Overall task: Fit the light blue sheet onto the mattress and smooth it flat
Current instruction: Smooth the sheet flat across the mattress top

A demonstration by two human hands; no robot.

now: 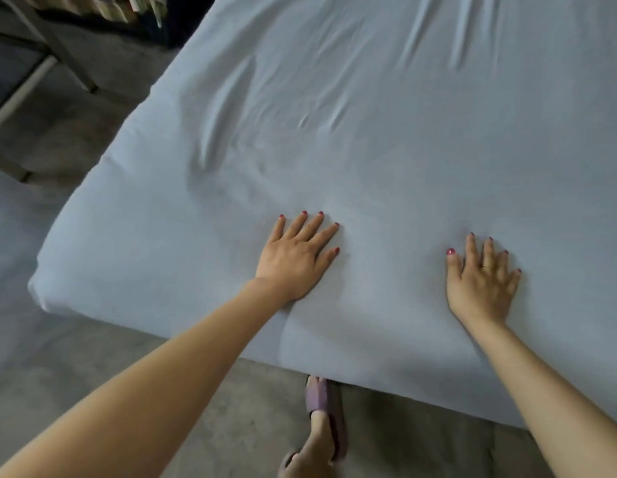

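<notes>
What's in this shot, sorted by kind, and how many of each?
Hands flat on the sheet: 2, left and right
Light blue sheet: 1
Purple slipper: 1
Ring, on the right hand: 1
Total: 5

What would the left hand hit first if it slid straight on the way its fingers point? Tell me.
Likely the small pinched wrinkles in the light blue sheet. The left hand lies flat, fingers pointing up the bed and slightly right; the stretch before them looks smooth, though depth is hard to judge.

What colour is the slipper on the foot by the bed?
The slipper is a pale purple, lilac shade; it shows in the head view, at the bed's near edge.
</notes>
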